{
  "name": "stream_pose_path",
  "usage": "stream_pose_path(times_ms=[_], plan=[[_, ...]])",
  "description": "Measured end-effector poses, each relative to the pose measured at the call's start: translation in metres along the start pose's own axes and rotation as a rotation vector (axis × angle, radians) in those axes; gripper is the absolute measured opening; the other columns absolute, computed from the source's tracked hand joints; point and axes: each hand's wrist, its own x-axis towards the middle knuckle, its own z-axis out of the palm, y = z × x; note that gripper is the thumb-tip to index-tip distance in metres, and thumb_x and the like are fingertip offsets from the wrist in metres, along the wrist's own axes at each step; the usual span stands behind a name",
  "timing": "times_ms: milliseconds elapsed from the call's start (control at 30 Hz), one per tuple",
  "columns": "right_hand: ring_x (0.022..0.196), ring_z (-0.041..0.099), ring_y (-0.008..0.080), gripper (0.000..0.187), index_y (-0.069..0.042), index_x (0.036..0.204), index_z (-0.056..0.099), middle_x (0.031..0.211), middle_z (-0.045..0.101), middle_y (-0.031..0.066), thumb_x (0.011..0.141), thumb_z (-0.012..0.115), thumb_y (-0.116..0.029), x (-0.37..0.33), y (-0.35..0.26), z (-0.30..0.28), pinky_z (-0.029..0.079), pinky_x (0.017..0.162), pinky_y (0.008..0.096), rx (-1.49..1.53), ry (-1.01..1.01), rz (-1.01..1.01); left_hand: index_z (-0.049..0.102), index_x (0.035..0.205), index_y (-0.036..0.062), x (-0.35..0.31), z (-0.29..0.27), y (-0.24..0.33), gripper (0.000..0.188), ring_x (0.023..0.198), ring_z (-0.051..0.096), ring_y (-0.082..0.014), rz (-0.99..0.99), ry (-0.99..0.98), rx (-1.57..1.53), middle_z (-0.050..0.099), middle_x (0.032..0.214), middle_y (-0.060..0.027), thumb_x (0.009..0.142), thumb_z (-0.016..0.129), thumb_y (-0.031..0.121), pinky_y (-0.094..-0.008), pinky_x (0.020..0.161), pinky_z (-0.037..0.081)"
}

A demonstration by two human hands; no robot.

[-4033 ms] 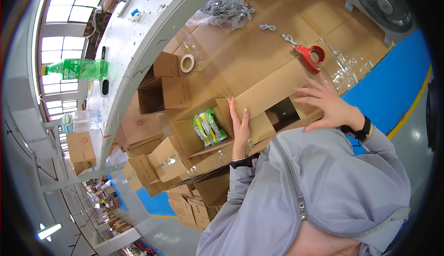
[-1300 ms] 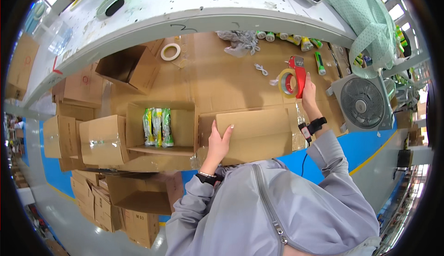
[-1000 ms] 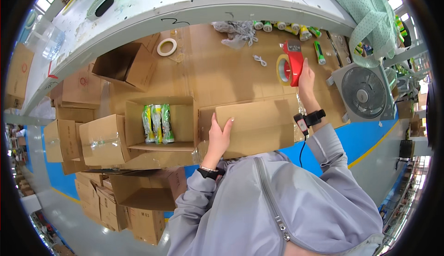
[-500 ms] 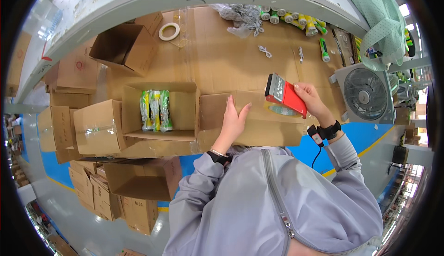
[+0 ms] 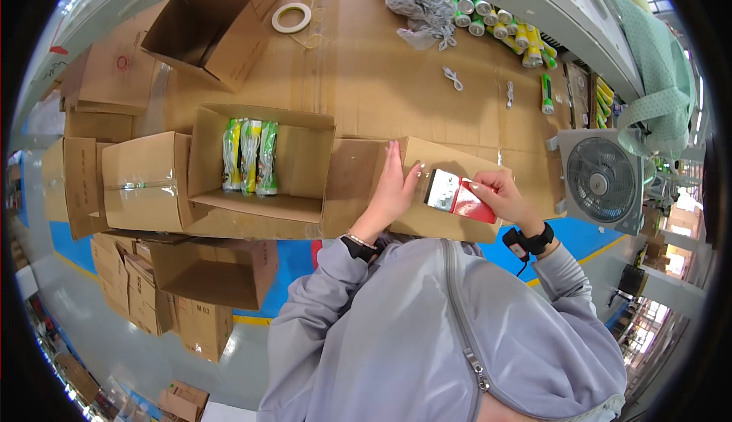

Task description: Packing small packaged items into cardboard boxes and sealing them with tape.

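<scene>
My right hand [image 5: 503, 196] grips a red tape dispenser [image 5: 463, 198] with a metal-looking front end. The dispenser lies low over the top of a closed brown carton [image 5: 442, 155] in front of me; whether its front end touches the carton is hard to make out. At the carton's left end rests my left hand [image 5: 390, 197], open, its fingers straight and its thumb apart. Further left, an open carton [image 5: 305, 197] holds several bagged green and yellow flashlights [image 5: 249, 157]. My palm hides part of the closed carton's left edge.
Beyond the cartons lie a tape roll [image 5: 291, 18], white cables [image 5: 453, 79], a single flashlight [image 5: 547, 94] and a heap of flashlights [image 5: 518, 33]. A grey fan [image 5: 600, 178] stands at right. More cartons [image 5: 145, 174] stand at left, with an open one [image 5: 217, 269] below the table edge.
My right hand has brought the tape dispenser down and left, from above the carton's right part toward its middle. My left hand stays by the left end. The whole view has shifted slightly.
</scene>
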Motion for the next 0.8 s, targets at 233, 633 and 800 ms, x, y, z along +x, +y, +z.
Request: stream_pose_path(times_ms=[233,633,800], plan=[[0.052,0.041,0.0047,0.027,0.002,0.072,0.057,0.054,0.049,0.0006,0.09,0.052,-0.017,-0.003,0.016,0.002,0.035,0.047,0.0234,-0.038,0.101,-0.051,0.042,0.12,-0.0079,-0.013,-0.027,0.036,0.041,0.113,0.046,-0.0345,-0.017,0.179,0.064,0.043,0.125,-0.0259,0.094,0.044,0.024,-0.0369,0.094,0.036],[0.051,0.044,0.0043,0.025,0.001,0.073,0.058,0.054,0.05,0.0007,0.09,0.051,-0.016,-0.006,0.009,0.008,0.036,0.047,0.0225,-0.063,0.148,-0.082,0.059,0.09,-0.0034,-0.012,-0.035,0.073,0.026,0.073,0.056,-0.009,-0.007,0.023,-0.016,0.062,0.079,-0.0074,0.087,0.057,0.022,-0.0235,0.063,0.044],[0.051,0.043,0.0045,0.024,0.001,0.074,0.058,0.054,0.05,0.0006,0.09,0.051,-0.016,-0.008,0.012,0.009,0.036,0.046,0.0224,-0.082,0.164,-0.09,0.056,0.094,-0.0027,-0.016,-0.017,0.064,0.023,0.067,0.058,-0.0093,-0.311,-0.098,-0.357,0.062,0.08,-0.0062,0.089,0.056,0.02,-0.0229,0.058,0.045]])
